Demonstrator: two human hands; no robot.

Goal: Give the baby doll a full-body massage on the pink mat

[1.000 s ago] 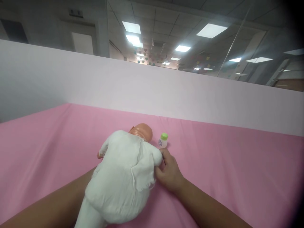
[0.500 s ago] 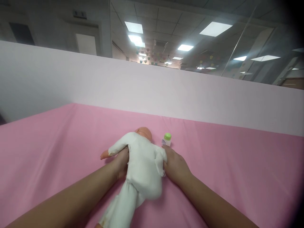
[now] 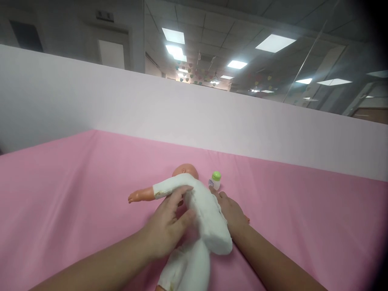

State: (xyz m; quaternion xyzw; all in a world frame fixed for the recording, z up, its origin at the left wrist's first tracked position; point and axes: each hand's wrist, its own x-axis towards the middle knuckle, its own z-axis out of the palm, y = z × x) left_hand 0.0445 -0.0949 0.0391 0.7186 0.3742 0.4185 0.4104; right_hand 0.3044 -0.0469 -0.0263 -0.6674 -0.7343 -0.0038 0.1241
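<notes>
A baby doll (image 3: 200, 218) in a white cloth suit lies on the pink sheet (image 3: 75, 194), head away from me, one bare arm stretched to the left. My left hand (image 3: 168, 228) rests on the doll's left side with fingers spread against its body and sleeve. My right hand (image 3: 233, 214) sits at the doll's right side, partly hidden behind the body, fingers against the cloth. A small white bottle with a green cap (image 3: 215, 180) stands just beyond my right hand, beside the doll's head.
A pale pink partition wall (image 3: 212, 117) runs along the far edge of the pink sheet. Above it show ceiling lights and a glass-walled room.
The doll has come down from being lifted toward me and now lies on the sheet. My left hand has come out from under it onto its side.
</notes>
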